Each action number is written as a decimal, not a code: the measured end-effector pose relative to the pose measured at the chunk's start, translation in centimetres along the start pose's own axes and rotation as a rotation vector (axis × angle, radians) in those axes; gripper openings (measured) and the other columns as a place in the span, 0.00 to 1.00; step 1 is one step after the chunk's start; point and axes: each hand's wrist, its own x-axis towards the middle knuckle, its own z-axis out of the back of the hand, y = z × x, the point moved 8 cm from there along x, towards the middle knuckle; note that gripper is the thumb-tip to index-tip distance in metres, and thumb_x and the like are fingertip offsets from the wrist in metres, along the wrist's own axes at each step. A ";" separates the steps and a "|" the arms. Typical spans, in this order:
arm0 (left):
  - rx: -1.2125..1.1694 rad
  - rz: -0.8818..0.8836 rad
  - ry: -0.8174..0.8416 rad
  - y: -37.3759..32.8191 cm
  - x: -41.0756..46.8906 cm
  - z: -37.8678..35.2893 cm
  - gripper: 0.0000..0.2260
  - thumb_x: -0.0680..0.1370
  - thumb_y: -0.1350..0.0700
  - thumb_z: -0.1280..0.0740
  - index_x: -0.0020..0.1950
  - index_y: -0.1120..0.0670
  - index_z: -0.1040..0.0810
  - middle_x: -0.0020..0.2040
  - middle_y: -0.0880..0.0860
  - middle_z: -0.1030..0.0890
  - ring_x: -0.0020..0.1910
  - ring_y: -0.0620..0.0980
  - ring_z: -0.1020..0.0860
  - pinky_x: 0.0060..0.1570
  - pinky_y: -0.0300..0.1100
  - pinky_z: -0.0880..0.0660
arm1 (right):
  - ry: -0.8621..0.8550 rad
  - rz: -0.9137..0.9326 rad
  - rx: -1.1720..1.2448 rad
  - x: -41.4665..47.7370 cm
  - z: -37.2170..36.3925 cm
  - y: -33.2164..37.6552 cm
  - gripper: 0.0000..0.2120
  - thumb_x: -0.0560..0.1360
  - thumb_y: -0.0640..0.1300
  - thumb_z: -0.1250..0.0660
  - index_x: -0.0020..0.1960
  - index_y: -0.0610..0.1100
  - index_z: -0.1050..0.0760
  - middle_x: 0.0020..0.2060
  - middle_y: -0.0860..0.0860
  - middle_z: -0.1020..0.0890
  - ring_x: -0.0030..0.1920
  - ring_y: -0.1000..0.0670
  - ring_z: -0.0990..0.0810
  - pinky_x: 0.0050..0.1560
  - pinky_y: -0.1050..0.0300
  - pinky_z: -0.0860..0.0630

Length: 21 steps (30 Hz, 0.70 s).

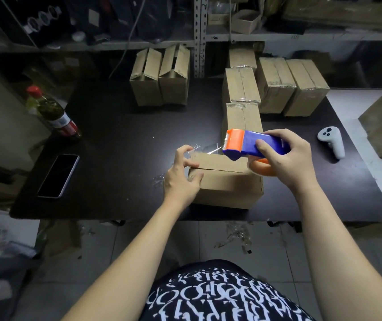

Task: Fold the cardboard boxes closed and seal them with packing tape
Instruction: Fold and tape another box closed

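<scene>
A brown cardboard box (227,184) lies on the black table (120,126) near its front edge, flaps folded down. My left hand (182,176) grips the box's left end, thumb on the front side and fingers curled over the top corner by a loose end of clear tape (208,149). My right hand (287,158) grips a blue and orange tape dispenser (250,145) just above the box's right part, its toothed orange end pointing left. A thin strip of clear tape runs from the dispenser toward the left hand.
Several taped boxes (275,84) stand at the back right, one (243,119) right behind the dispenser. Two boxes with raised flaps (160,77) stand at back centre. A bottle (53,112) and a phone (59,176) lie left; a white controller (331,141) lies right. Shelving (200,35) stands behind.
</scene>
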 end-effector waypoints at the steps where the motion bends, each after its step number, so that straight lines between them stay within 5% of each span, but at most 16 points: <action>1: -0.011 0.012 -0.006 0.1 -0.1 0.0 0.30 0.76 0.57 0.26 0.67 0.37 0.40 0.50 0.40 0.17 0.53 0.49 0.21 0.53 0.42 0.30 | 0.025 -0.007 -0.009 -0.2 -0.3 -0.1 0.10 0.73 0.49 0.24 0.53 0.48 0.19 0.47 0.53 0.16 0.47 0.59 0.21 0.46 0.69 0.26; 5: -0.051 0.029 -0.016 0.3 -0.2 -0.4 0.31 0.75 0.57 0.25 0.66 0.35 0.39 0.49 0.39 0.17 0.54 0.48 0.21 0.53 0.43 0.29 | 0.104 -0.001 -0.086 -1.2 -1.4 -0.6 0.11 0.70 0.44 0.21 0.51 0.48 0.16 0.45 0.54 0.17 0.47 0.53 0.20 0.50 0.47 0.19; 8: -0.143 0.054 0.013 1.0 0.0 -0.4 0.29 0.74 0.61 0.26 0.64 0.36 0.35 0.49 0.41 0.16 0.56 0.43 0.21 0.53 0.41 0.26 | 0.105 0.008 -0.091 -1.4 -1.6 -0.5 0.12 0.69 0.44 0.20 0.51 0.48 0.16 0.45 0.56 0.18 0.48 0.51 0.21 0.51 0.42 0.19; 14: -0.678 0.335 -0.105 1.5 -0.2 0.4 0.07 0.79 0.57 0.28 0.55 0.59 0.17 0.45 0.51 0.14 0.48 0.47 0.17 0.52 0.46 0.19 | 0.121 0.066 -0.148 -1.2 -1.9 0.2 0.12 0.69 0.45 0.20 0.52 0.48 0.17 0.43 0.63 0.20 0.49 0.50 0.22 0.50 0.43 0.20; 18: -0.578 0.391 -0.263 2.3 0.1 0.9 0.07 0.79 0.55 0.26 0.41 0.49 0.15 0.36 0.43 0.16 0.38 0.37 0.18 0.37 0.32 0.21 | 0.130 0.083 -0.188 -1.0 -2.2 0.5 0.13 0.70 0.47 0.21 0.53 0.48 0.17 0.44 0.64 0.21 0.49 0.50 0.22 0.51 0.46 0.20; 21: -0.512 0.388 -0.310 2.5 0.2 1.2 0.09 0.79 0.55 0.27 0.39 0.46 0.17 0.36 0.43 0.16 0.40 0.39 0.19 0.39 0.34 0.22 | 0.138 0.107 -0.224 -0.8 -2.4 0.9 0.13 0.70 0.50 0.22 0.53 0.48 0.17 0.43 0.65 0.22 0.49 0.52 0.23 0.49 0.52 0.22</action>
